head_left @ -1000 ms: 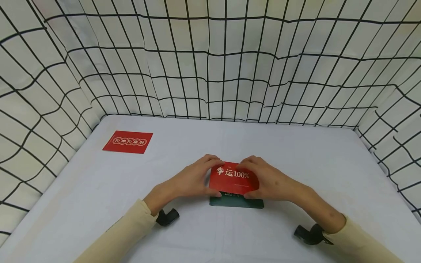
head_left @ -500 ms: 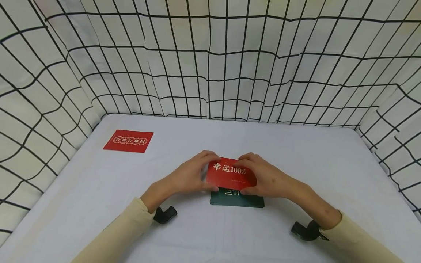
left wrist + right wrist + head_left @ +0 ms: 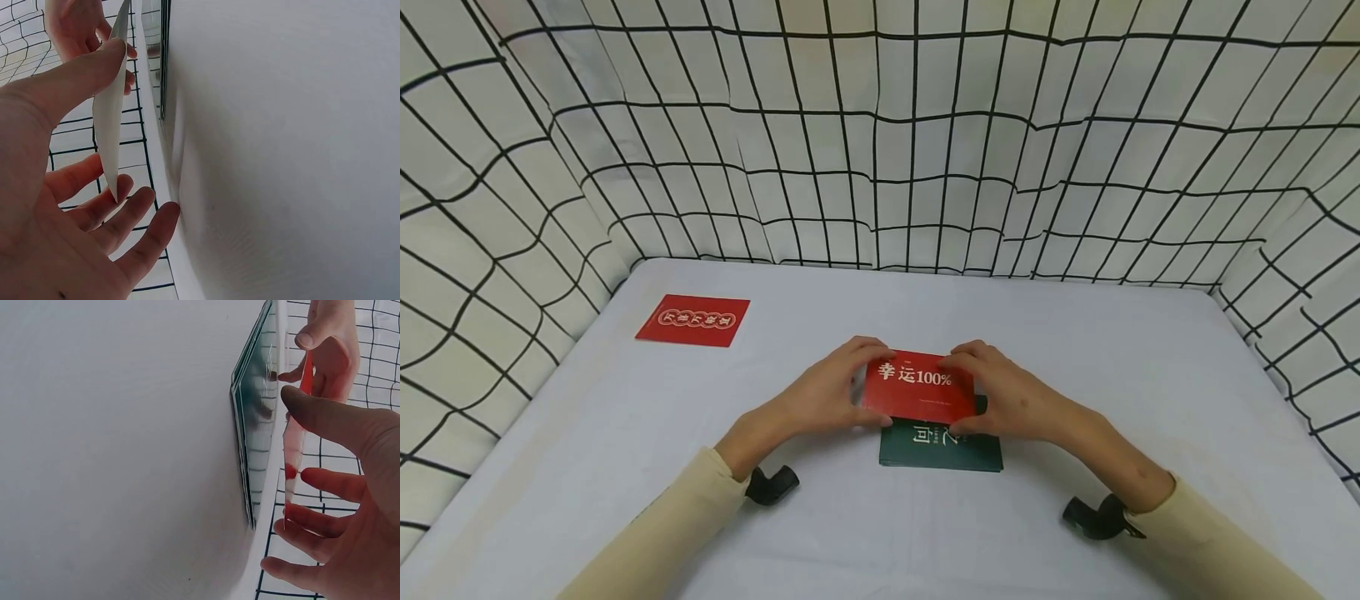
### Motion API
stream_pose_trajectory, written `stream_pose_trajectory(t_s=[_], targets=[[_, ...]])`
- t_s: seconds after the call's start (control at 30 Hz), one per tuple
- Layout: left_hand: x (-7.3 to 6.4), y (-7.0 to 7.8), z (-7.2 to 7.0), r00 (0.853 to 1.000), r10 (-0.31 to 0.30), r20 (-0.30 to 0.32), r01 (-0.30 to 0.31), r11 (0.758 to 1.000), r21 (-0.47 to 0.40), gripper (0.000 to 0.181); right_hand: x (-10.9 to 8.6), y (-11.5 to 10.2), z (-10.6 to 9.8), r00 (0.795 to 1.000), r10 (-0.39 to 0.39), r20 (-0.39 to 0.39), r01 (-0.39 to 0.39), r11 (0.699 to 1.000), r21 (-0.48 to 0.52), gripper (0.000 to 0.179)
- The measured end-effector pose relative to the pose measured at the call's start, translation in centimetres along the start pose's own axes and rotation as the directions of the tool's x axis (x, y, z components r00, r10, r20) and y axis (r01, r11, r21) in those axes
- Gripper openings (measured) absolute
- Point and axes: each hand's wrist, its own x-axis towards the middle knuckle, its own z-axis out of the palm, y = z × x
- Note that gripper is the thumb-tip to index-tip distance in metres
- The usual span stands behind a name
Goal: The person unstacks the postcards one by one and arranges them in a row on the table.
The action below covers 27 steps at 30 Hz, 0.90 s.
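A red card (image 3: 919, 402) with white lettering is held by both hands in the head view, one at each end. My left hand (image 3: 829, 393) pinches its left end, thumb at the near edge and fingers at the far edge. On the opposite end my right hand (image 3: 1018, 400) grips it the same way. Below it lies a stack of dark green cards (image 3: 940, 452), partly covered by the red card. Seen edge-on in the right wrist view, the red card (image 3: 292, 447) is raised apart from the green stack (image 3: 253, 419).
Another red card (image 3: 694, 322), with a row of ringed characters, lies toward the table's far left. White cloth covers the table (image 3: 820, 533). A black grid net (image 3: 913, 117) over pale sheeting borders the far edge and both sides.
Both hands have carried the red card slightly away from me and to the left, uncovering more of the green stack. The stack and the other red card stay put.
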Motion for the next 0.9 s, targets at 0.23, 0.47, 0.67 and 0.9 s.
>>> stream_pose_trajectory(t_s=[0.23, 0.47, 0.67, 0.9], targets=[[-0.1, -0.2, -0.3, 0.999, -0.013, -0.031, 0.014, 1.000, 0.009, 0.083, 0.3, 0.0, 0.0, 0.999, 0.036, -0.006, -0.036, 0.999, 0.029, 0.087], [0.1, -0.7, -0.5, 0.997, -0.036, -0.064, 0.037, 0.999, 0.014, 0.084, 0.6, 0.2, 0.2, 0.996, 0.062, -0.063, -0.057, 0.995, 0.084, 0.084], [-0.1, -1.2, -0.7, 0.996, -0.044, -0.083, 0.045, 0.999, 0.010, 0.085, 0.9, 0.5, 0.5, 0.984, 0.106, -0.142, -0.082, 0.982, 0.170, 0.080], [-0.2, -1.2, -0.9, 0.994, -0.044, -0.104, 0.043, 0.999, -0.012, 0.086, 1.4, 0.5, 0.5, 0.975, 0.141, -0.172, -0.078, 0.940, 0.333, 0.083]])
